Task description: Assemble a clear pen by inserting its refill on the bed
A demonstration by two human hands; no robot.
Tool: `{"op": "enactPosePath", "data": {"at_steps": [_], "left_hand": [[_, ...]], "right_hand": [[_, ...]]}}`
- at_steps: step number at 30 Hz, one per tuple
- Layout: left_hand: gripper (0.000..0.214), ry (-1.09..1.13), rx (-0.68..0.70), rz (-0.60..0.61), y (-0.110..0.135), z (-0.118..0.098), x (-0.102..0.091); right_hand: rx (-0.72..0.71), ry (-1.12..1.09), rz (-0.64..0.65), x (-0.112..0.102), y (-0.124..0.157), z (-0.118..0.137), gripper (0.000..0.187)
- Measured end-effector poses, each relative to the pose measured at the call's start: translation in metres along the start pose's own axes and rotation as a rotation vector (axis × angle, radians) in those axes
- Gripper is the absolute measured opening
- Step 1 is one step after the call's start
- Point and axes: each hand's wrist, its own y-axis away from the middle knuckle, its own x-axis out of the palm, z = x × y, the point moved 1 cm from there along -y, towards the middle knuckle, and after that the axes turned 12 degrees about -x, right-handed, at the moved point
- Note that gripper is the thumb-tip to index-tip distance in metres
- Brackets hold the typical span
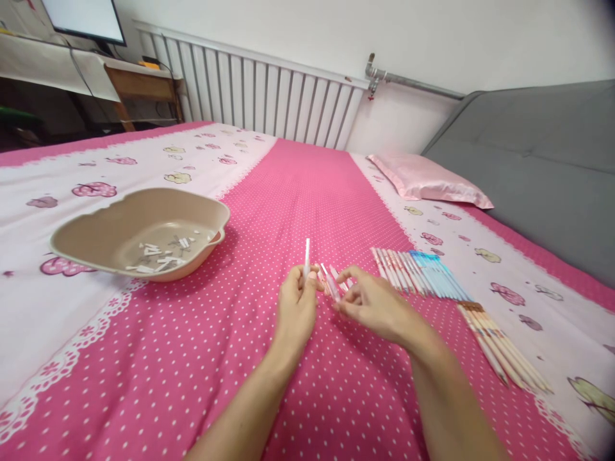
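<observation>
Grip on our left hand point(295, 307) is closed round a white stick point(307, 253), tip up; our right hand point(369, 302) pinches a pink pen point(331, 283) just beside it. Bedspread point(216, 358) stretches left to the tan basin point(96, 234); the pen row point(398, 272) sits near our right hand, forearms angling inward.

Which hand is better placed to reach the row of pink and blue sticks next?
Probably the right hand: it is nearer to the row, on the same side, though it seems to touch a pink stick. The left hand is farther away and holds a white stick upright.
</observation>
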Motion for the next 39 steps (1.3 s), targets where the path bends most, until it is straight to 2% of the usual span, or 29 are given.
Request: {"op": "enactPosePath", "data": {"at_steps": [3,7,12,15,23,29,39], "left_hand": [[0.015,-0.020,0.001,0.009,0.001,-0.001,0.001],[0.015,-0.086,0.053,0.052,0.002,0.002,0.004],[0.018,-0.237,0.100,0.141,0.005,0.007,0.007],[0.018,-0.328,0.140,0.160,0.007,0.007,0.007],[0.022,-0.416,0.205,0.203,0.012,0.006,0.009],[0.022,-0.429,0.234,0.202,0.014,0.006,0.009],[0.022,-0.458,0.236,0.200,0.014,0.005,0.010]], "right_hand": [[-0.049,-0.316,-0.203,-0.007,-0.002,0.001,0.046],[-0.092,-0.536,-0.476,-0.010,-0.008,-0.001,0.061],[-0.126,-0.587,-0.720,-0.012,-0.008,0.000,0.062],[-0.157,-0.550,-0.814,-0.015,-0.006,0.001,0.059],[-0.210,-0.406,-0.888,-0.017,-0.003,0.003,0.054],[-0.219,-0.355,-0.858,-0.016,-0.003,0.004,0.052],[-0.224,-0.418,-0.839,-0.012,-0.005,0.004,0.056]]}}
